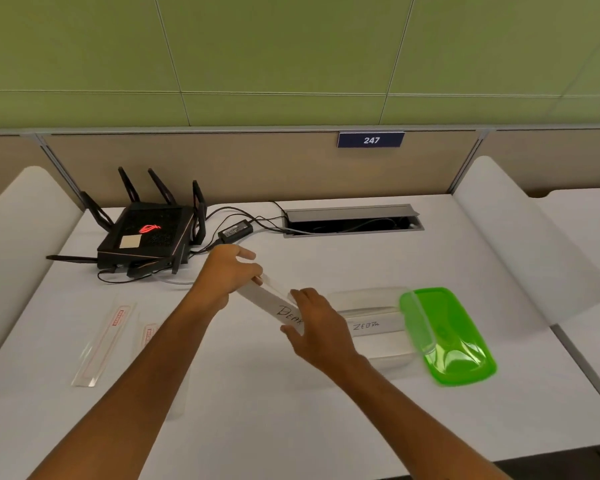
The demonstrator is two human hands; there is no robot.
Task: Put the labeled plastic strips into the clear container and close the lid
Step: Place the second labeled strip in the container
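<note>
While both bare hands meet over the middle of the white desk (326, 427), they share one long white plastic strip with "BEAR" handwritten in black marker (274, 301). The left hand (227, 271) pinches the strip's far end between thumb and curled fingers (248, 253), and the right hand (317, 329) grips the near, lettered end, its thumb lying on top just past the word and its fingers (290, 330) wrapped beneath. Between the two grips the strip runs as a flat, stiff-looking band, slanting from the left fingers down toward the right ones; whether it clears the desk cannot be told.

Just beyond the right hand's knuckles lies the clear, shallow rectangular plastic container (378, 355), open. Inside it rests a second white strip marked "ZEBRA" in the same black hand (371, 325), lying flat across the middle. A translucent bright green lid with rounded corners (451, 337) sits on the container's side away from the right hand, tilted, one long edge overlapping the rim.

Well away from the left fingers, on the outer side of the left forearm, two clear plastic sleeves with red printed labels lie on the desk: a longer one (99, 344) and a shorter one (149, 334) partly hidden by the forearm. Beyond the left hand stands a black router with upright antennas and a glowing red logo (146, 233).
</note>
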